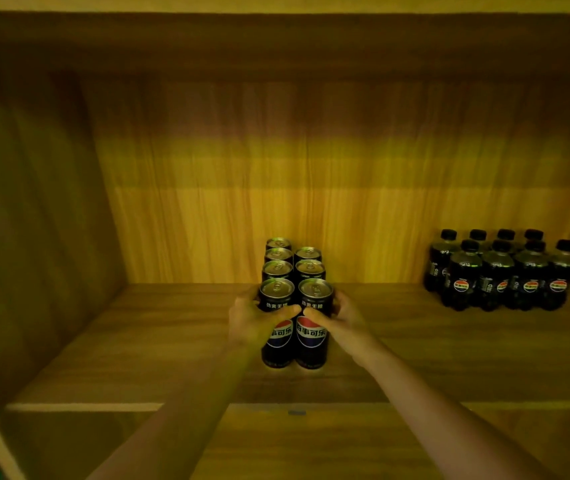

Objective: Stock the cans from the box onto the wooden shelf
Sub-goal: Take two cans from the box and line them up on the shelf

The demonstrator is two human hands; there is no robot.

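While the left hand [252,323] grips one front can [276,323] and the right hand [340,322] the other front can [313,323], seven cans stand on the wooden shelf [138,341]; the box is unseen, so the remainder is unknowable.

Head view, looking down, near shelf [172,341]

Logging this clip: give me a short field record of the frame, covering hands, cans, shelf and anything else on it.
left hand: wrapped around the front left can
right hand: wrapped around the front right can
cans: seven visible, upright, in two rows running to the back; four on the left, three on the right
wooden shelf: cans stand near the middle
bottles: dark, capped, grouped at the right rear
box: not in view
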